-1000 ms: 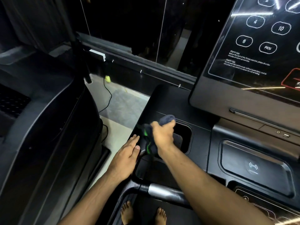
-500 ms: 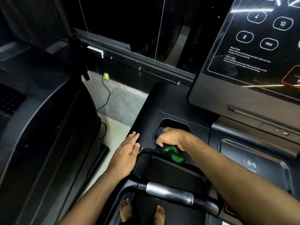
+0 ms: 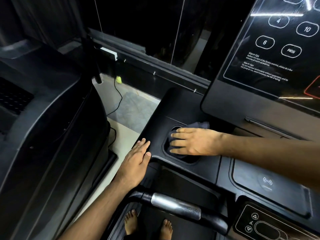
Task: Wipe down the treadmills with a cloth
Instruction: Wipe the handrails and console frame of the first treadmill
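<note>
Dim scene, glare streaks on console screen [image 3: 277, 49], wide-angle bending at edges.

The right hand [image 3: 195, 142] is no longer curled at the near edge of the oval black cup recess [image 3: 190, 161]. Now it lies flat across it, fingers straight, pressing the dark grey wiping cloth [image 3: 199, 125]. The cloth's green patch is now hidden, and a fold sticks out behind the hand.

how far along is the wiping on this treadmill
Nothing shows as finished; wiped surfaces look no different. In hand: the right hand presses the cloth over the cup holder, left hand flat on the console. Probably left: screen, charging pad, handlebar and the neighbouring treadmill.
</note>
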